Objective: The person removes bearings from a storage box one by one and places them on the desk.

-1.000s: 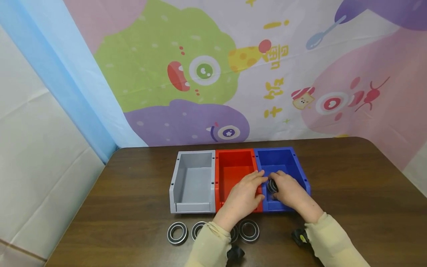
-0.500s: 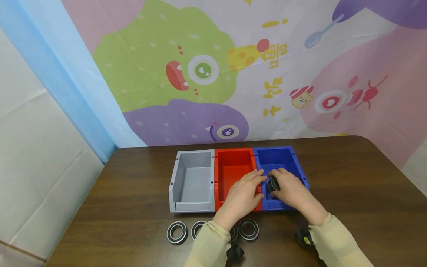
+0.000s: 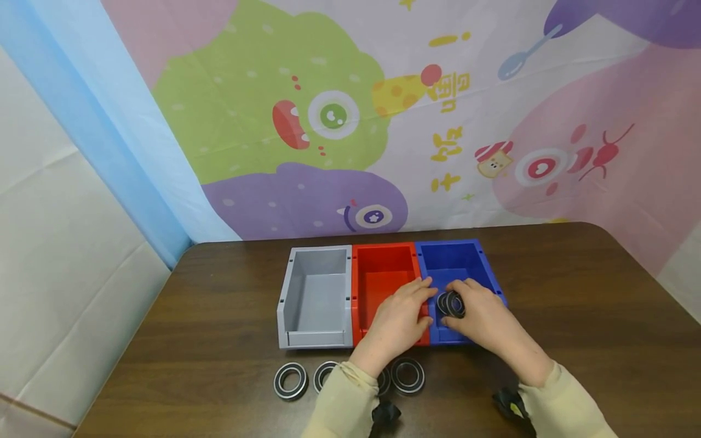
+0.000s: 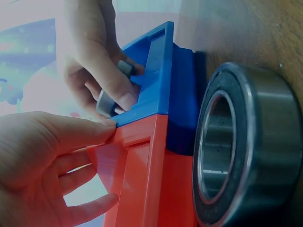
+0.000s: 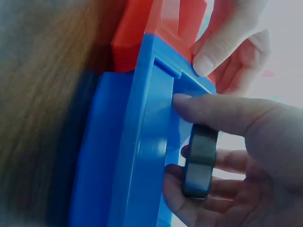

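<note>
Inside the blue bin (image 3: pixel 457 258), near its front, my right hand (image 3: pixel 484 313) holds a ball bearing (image 5: pixel 201 163) between thumb and fingers. In the head view a second ring edge shows beside it. My left hand (image 3: pixel 400 322) reaches over the red bin (image 3: pixel 383 261), its thumb and fingertips at the rim where the red and blue bins meet. The left wrist view shows that thumb (image 4: pixel 83 130) on the rim and the other fingers spread loosely below. Close to the left wrist camera, a large steel bearing (image 4: pixel 274 137) stands out with its dark seal.
A grey bin (image 3: pixel 320 298) adjoins the red one on the left. Along the front of the brown table (image 3: pixel 208 340) lie several bearings, among them one at the left (image 3: pixel 290 381) and one at the right (image 3: pixel 407 376); my left forearm partly hides others. A patterned cloth (image 3: pixel 306 201) hangs behind.
My right hand has drawn slightly back and to the right, and the bearing has turned so that more of its ring shows. The left hand stays at the rim.
</note>
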`<state>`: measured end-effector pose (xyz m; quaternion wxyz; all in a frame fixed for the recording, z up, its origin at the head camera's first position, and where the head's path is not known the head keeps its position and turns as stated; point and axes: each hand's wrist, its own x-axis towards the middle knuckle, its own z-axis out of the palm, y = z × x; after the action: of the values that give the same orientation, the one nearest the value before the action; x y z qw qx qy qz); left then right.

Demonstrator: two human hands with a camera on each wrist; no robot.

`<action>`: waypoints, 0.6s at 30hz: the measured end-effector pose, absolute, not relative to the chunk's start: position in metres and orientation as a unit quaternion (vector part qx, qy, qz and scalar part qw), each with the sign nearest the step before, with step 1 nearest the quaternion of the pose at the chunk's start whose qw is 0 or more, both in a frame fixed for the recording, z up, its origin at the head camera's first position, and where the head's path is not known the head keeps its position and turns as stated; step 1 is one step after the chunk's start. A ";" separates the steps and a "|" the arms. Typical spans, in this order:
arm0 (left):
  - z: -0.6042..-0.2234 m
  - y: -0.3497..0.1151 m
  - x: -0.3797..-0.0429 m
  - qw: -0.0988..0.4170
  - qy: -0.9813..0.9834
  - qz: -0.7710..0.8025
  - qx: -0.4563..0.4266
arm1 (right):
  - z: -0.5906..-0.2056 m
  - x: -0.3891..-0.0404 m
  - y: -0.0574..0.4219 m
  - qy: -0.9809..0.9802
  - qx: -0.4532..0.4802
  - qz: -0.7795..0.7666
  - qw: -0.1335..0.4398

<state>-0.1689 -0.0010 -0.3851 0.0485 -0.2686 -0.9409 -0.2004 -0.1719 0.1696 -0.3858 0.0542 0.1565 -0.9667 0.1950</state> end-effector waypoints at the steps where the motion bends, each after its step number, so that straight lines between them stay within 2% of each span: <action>1: -0.385 -0.001 -0.169 0.049 -0.941 -0.201 -0.268 | -0.385 -0.170 0.170 -0.966 0.156 0.196 0.056; 7: -0.385 -0.001 -0.169 0.048 -0.942 -0.201 -0.266 | -0.384 -0.157 0.168 -0.965 0.166 0.192 0.069; 18: -0.386 -0.001 -0.169 0.052 -0.943 -0.196 -0.264 | -0.389 -0.140 0.164 -0.963 0.179 0.195 0.057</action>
<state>-0.1689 -0.0008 -0.3861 0.0520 -0.2641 -0.9429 -0.1961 -0.1396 0.1638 -0.3894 0.0566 0.1785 -0.9628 0.1950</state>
